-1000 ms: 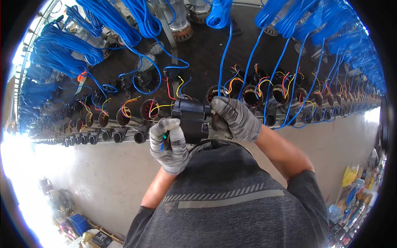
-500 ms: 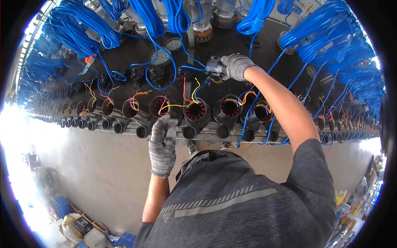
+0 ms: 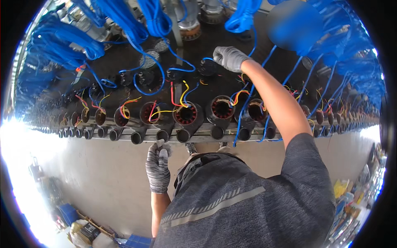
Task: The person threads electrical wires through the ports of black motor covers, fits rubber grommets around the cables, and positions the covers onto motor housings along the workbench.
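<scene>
My right hand (image 3: 230,58), in a grey knitted glove, is closed in a fist over the dark bench. Just left of it lies a round black cap (image 3: 208,67), and a blue cable (image 3: 253,43) runs in behind the hand. What the fist holds, if anything, is hidden. Nearer me, my gloved left hand (image 3: 158,167) hangs before the bench's front edge, fingers curled together with the thumb against them. I cannot see anything in them. Closest to it is a black pipe mouth (image 3: 163,135). Beyond stands a motor stator (image 3: 186,114) with red, yellow and blue wires rising from it.
A long row of similar stators, including one to the right (image 3: 222,107), lines the bench (image 3: 188,84). Coiled blue cable bundles (image 3: 155,18) hang along the far side. Two bowls of grey bits (image 3: 149,59) sit behind. Boxes and bags (image 3: 89,231) lie at lower left.
The black cap, which was in my right hand, now lies on the bench beside my closed fist. My left hand has dropped back toward me, away from the stators. The view has shifted slightly.
</scene>
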{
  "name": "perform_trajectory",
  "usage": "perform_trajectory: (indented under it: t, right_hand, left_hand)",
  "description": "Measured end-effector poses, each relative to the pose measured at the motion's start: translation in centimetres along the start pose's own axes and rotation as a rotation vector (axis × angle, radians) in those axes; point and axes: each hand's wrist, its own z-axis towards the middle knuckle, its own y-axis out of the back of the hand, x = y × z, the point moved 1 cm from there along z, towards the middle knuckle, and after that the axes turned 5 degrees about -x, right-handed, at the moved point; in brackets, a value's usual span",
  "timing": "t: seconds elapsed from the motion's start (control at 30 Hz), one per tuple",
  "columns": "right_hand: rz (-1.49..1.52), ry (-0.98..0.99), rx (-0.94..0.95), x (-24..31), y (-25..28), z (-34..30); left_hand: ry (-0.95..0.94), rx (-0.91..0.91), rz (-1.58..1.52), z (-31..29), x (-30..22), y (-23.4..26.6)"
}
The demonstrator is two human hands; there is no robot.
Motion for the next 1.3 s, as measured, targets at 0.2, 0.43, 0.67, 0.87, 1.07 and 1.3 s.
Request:
perform_trajectory:
  t: [0.2, 0.43, 0.67, 0.87, 1.07, 1.3]
  right_hand:
    - [0.047, -0.281, 0.431, -3.9, 8.6, -9.6]
    - [-0.169, -0.239, 0.549, -10.7, 0.3, -12.7]
    - [-0.411, 0.024, 0.713, -11.2, -6.0, -9.9]
    - [-0.360, 0.147, 0.648, -12.2, -2.7, -8.7]
    - [0.821, -0.665, 0.196, -12.7, 4.6, -15.6]
    - [0.470, -0.488, 0.055, -6.8, 13.5, -25.3]
  left_hand:
    - [-0.016, 0.112, -0.052, 0.5, -0.7, -3.1]
    - [-0.009, 0.232, 0.015, -1.1, -2.6, -7.6]
    - [-0.011, 0.125, 0.129, -4.8, -2.7, -9.3]
    - [-0.002, 0.037, 0.114, -7.0, -2.8, -9.9]
    - [-0.078, 0.151, 0.039, -5.3, -3.9, -11.8]
    - [-0.399, 0.430, 0.069, -0.7, -8.4, -16.5]
